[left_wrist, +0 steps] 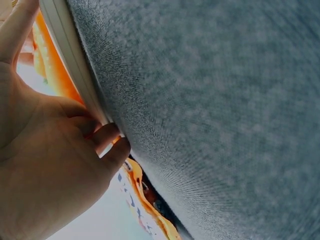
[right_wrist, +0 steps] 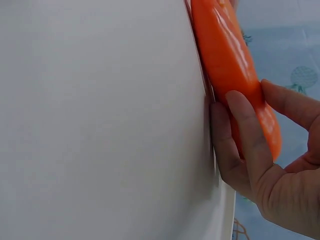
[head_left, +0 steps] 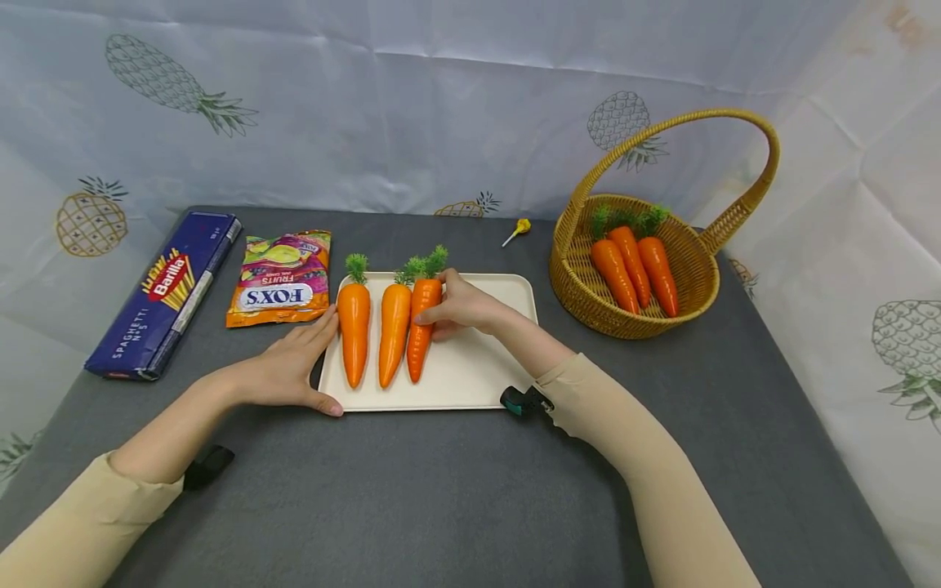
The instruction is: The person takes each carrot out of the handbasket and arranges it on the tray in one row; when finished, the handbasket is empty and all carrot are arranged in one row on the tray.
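Observation:
A cream rectangular tray (head_left: 488, 371) lies on the table with three orange toy carrots with green tops on it. The left carrot (head_left: 354, 335) and middle carrot (head_left: 394, 335) stand slightly apart. My right hand (head_left: 469, 306) holds the rightmost carrot (head_left: 420, 351), thumb on one side and fingers on the other; in the right wrist view, that carrot (right_wrist: 225, 45) lies against the fingers. My left hand (head_left: 287, 371) touches the tray's left edge, fingers extended along it and thumb spread at the front corner. In the left wrist view, its fingertips meet the tray's rim (left_wrist: 70, 50).
A wicker basket (head_left: 625, 327) with a tall handle stands at the right, holding three more carrots (head_left: 631, 261). A yellow lollipop (head_left: 522, 226) lies behind the tray. To the left are a Fox's candy bag (head_left: 283, 278) and a blue Barilla spaghetti box (head_left: 165, 294).

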### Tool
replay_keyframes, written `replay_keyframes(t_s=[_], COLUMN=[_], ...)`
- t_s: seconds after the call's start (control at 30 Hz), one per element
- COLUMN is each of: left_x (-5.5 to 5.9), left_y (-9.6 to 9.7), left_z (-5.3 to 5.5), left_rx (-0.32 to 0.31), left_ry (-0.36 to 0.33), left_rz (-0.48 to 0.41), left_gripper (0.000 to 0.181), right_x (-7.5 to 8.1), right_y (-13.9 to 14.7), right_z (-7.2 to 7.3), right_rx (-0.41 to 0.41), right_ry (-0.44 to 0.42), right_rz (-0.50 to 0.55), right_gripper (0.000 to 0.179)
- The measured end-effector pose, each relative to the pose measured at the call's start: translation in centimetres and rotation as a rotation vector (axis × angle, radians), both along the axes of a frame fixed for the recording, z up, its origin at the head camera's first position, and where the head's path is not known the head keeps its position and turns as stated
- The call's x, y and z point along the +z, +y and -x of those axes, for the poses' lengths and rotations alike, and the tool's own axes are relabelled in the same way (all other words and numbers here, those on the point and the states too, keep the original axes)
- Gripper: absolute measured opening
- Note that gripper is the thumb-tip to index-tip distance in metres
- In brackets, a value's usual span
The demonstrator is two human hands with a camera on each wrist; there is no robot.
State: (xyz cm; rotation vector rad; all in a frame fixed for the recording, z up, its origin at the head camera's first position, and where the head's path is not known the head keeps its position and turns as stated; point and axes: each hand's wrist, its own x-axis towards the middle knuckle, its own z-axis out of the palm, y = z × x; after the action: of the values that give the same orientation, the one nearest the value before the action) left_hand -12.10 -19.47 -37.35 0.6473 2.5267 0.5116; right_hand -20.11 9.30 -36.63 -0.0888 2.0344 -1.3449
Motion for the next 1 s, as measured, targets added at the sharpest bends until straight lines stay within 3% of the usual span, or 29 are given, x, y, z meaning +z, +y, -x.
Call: replay_keyframes(t_s=[0.53,0.73,1.0], left_x=[0.28,0.25,0.04], left_y=[0.33,0.19,0.00], left_z=[0.04,0.08,-0.02], left_rx=[-0.005,-0.005,0.006], left_ry=[-0.002,0.002,-0.006], left_rz=[0.008,0.004,0.009], left_gripper=[0.136,0.136,0.137], right_x=[0.37,0.44,0.47], right_y=[0.18,0.05,-0.06], right_z=[0.05,0.01,-0.14], right_rx=[0.002,0.029,0.015], right_ry=[0.007,0.046,0.020], right_rz=[0.001,-0.007,0.017], right_gripper=[0.082,0.073,0.066])
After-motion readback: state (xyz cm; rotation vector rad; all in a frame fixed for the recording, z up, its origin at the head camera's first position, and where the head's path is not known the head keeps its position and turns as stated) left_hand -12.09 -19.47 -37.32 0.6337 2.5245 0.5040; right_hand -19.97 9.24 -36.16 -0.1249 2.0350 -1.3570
